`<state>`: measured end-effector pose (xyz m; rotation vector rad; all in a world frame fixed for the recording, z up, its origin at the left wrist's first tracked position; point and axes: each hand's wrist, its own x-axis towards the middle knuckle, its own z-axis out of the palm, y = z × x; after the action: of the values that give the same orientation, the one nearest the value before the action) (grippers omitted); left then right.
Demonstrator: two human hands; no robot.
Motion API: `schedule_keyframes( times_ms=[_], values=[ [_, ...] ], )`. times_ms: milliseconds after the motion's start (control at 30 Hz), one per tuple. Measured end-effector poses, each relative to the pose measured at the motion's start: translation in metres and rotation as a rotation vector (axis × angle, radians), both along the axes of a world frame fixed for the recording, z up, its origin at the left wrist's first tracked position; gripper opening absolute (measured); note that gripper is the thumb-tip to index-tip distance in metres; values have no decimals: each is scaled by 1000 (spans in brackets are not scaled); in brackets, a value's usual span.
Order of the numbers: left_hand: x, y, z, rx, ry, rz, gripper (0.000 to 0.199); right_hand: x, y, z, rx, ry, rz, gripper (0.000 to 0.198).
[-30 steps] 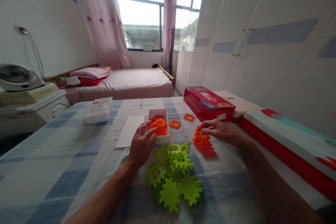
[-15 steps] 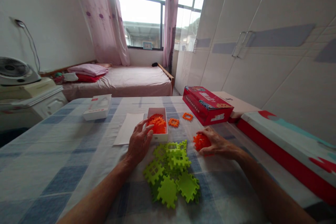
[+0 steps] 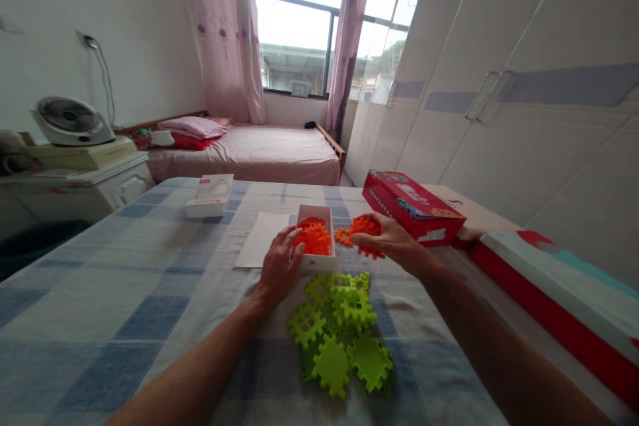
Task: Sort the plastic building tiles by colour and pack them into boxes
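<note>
My right hand (image 3: 383, 234) grips a stack of orange toothed puzzle tiles (image 3: 365, 229), just right of a small white box (image 3: 325, 265). More orange tiles (image 3: 315, 237) are heaped inside that box. At its left wall is my left hand (image 3: 282, 256), fingers and thumb apart, fingertips by the heaped tiles. A single orange frame tile (image 3: 343, 236) lies on the cloth between the box and my right hand. Nearer to me, a loose pile of green toothed tiles (image 3: 344, 326) spreads over the cloth; some are solid, others have window-like openings.
A white lid-like sheet (image 3: 259, 239) lies left of the box. Farther left stands a white carton (image 3: 210, 196). A red box (image 3: 414, 206) and a long red-sided box (image 3: 549, 286) line the right side of the checked cloth (image 3: 164, 306).
My right hand has lifted the orange tiles and carried them away from me and leftward, near the box. My left hand stays at the box. The camera has turned slightly left.
</note>
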<state>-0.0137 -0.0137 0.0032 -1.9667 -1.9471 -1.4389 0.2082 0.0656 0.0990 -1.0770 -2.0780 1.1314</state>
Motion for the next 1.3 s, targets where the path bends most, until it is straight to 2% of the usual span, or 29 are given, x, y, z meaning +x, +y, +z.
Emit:
schedule_keyframes(
  times_ms=[133,233,300,367,467,567,667,767,900,1000,1100,1233,1300],
  values=[
    [-1,-2,1,5,19,-29,38,-66,16,-4,-7,4,26,53],
    [-2,-3,0,-1,52,-58,40,-87,31,-13,207,-158,-92,58],
    [-1,-3,0,-9,80,-71,40,-81,41,-22,382,-277,-211,54],
    [-1,-3,0,-12,101,-75,41,-63,51,-33,471,-405,-320,46],
    [0,-2,1,-1,130,-83,40,-31,64,-52,473,-580,-392,45],
    [0,-3,3,19,155,-78,38,-8,70,-71,440,-636,-396,46],
    [-1,-2,3,36,174,-44,38,1,72,-84,450,-638,-409,42],
    [-2,0,0,-8,236,-59,41,4,75,-89,484,-618,-427,42],
    [-3,1,-2,-11,264,-39,40,3,75,-86,522,-572,-410,38],
    [-4,0,0,63,221,-5,37,-6,68,-83,581,-501,-387,41],
    [-3,-4,6,135,178,17,31,-19,57,-84,632,-416,-302,45],
    [-1,-8,11,150,177,19,24,-31,45,-87,561,-504,-174,42],
    [0,-8,11,125,203,27,24,-32,43,-88,574,-529,-148,37]
  ],
)
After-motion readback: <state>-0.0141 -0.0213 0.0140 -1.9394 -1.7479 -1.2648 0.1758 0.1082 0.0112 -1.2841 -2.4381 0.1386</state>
